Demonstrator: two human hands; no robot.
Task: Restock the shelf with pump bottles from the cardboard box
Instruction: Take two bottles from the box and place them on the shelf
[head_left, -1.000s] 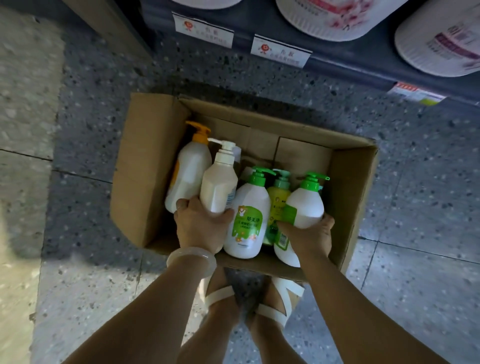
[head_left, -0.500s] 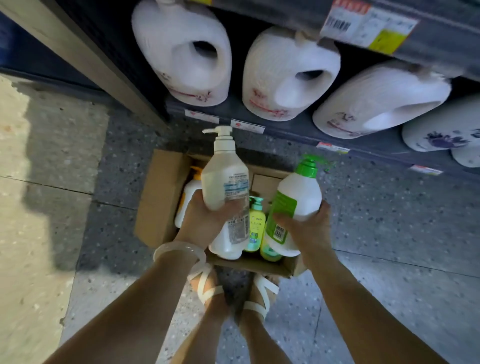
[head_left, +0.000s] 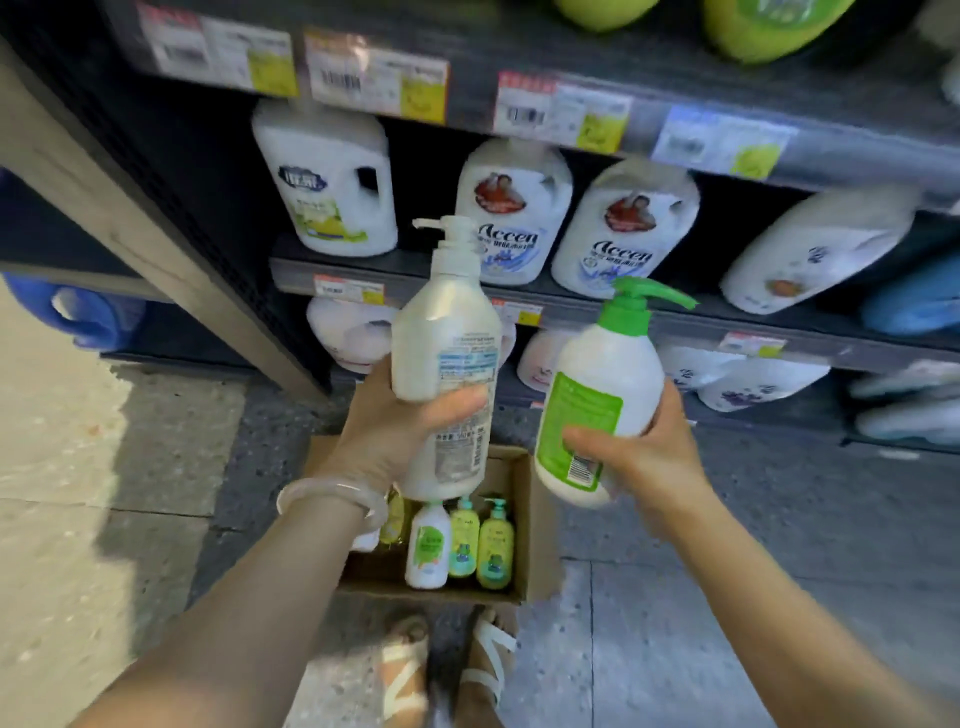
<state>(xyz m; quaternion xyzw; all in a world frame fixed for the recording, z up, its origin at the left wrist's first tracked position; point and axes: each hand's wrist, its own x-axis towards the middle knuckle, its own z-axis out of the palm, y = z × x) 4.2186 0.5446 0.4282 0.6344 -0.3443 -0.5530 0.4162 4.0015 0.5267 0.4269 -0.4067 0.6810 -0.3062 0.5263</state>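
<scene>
Left hand (head_left: 395, 431) grips white pump bottle (head_left: 447, 358); right hand (head_left: 639, 457) grips green-pump bottle (head_left: 597, 400). Both above cardboard box (head_left: 535, 525), before shelf (head_left: 675, 312); label text blurred, possibly detergent.

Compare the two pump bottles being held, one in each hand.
The white-pump bottle in the left hand is taller and slimmer; the green-pump bottle in the right hand is shorter and rounder. The first has a pale printed label, the second a green one. Both are white-bodied and held up above the cardboard box.
</scene>
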